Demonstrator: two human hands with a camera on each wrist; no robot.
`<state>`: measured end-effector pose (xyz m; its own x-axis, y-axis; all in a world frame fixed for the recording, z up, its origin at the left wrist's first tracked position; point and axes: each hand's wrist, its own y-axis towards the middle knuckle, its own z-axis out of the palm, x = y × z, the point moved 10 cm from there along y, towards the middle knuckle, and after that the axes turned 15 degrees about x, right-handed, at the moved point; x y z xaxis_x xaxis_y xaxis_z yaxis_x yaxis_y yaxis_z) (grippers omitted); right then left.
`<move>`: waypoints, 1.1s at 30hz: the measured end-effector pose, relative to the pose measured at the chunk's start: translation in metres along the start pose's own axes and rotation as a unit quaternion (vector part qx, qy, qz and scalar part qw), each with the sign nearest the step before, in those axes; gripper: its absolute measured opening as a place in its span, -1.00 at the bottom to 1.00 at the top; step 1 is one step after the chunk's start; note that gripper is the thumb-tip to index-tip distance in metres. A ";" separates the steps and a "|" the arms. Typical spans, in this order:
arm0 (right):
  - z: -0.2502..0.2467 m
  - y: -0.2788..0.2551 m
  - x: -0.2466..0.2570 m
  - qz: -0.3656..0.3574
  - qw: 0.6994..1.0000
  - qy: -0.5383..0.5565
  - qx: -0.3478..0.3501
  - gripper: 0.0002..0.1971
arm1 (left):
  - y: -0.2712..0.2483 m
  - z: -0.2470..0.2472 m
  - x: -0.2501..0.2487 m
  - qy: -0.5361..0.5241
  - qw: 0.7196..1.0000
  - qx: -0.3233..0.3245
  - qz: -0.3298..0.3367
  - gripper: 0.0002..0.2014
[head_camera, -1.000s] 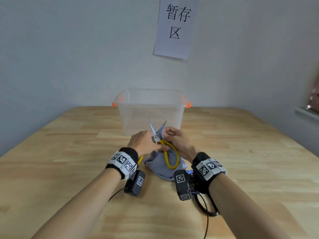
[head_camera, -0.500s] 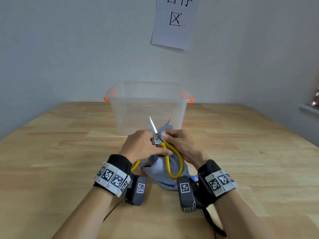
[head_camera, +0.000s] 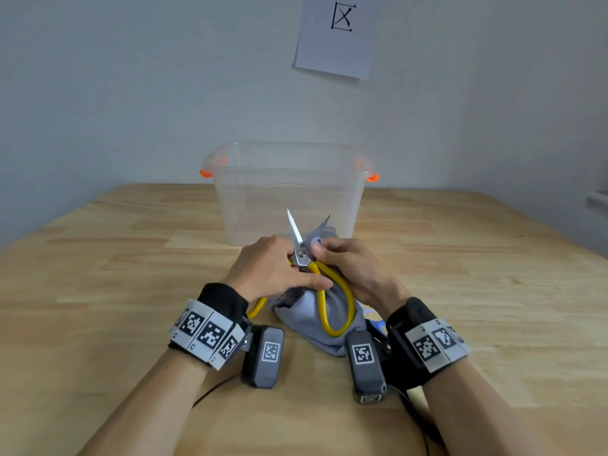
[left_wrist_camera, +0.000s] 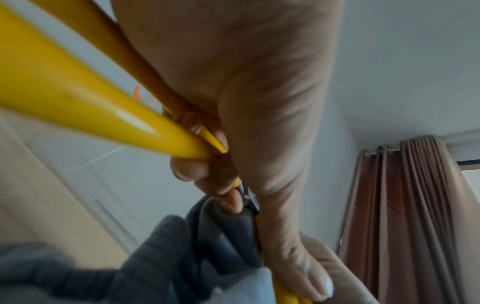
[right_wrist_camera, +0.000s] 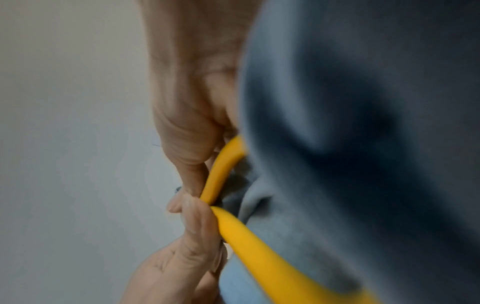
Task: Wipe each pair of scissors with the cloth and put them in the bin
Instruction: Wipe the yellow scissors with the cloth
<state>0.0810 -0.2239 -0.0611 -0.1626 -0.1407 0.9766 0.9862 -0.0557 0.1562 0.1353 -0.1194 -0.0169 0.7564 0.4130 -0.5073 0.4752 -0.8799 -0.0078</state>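
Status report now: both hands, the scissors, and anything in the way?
Left hand grips yellow scissors near the pivot, blades open. Right hand presses grey cloth on one blade. Bin behind, path clear.

A plain indoor room: a pale wooden table (head_camera: 460, 291) against a grey wall (head_camera: 131, 93), above it a taped white paper sign (head_camera: 335, 54) (brown pleated curtains (left_wrist_camera: 405, 216) hang nearby).

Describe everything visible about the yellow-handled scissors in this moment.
The scissors have short, pointed, bare metal blades and long yellow loop handles with a glossy, plastic-coated look. The blades are spread open in a V, tips pointing up and away toward the bin. The scissors are held above the table. The left hand grips them near the pivot and one handle; the right hand pinches the cloth against the right blade. The handles point back toward the person, one loop lying over the grey cloth.
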 end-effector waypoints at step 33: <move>0.008 -0.011 0.023 -0.081 0.967 -0.230 -0.068 -0.67 | -0.014 0.008 0.007 0.001 0.999 -0.036 -0.008 -0.55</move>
<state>0.0671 -0.2187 -0.0395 -0.2526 0.3336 0.9082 0.9303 -0.1742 0.3227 0.1306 -0.1059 -0.0271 0.7491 0.4271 -0.5064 0.5184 -0.8538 0.0467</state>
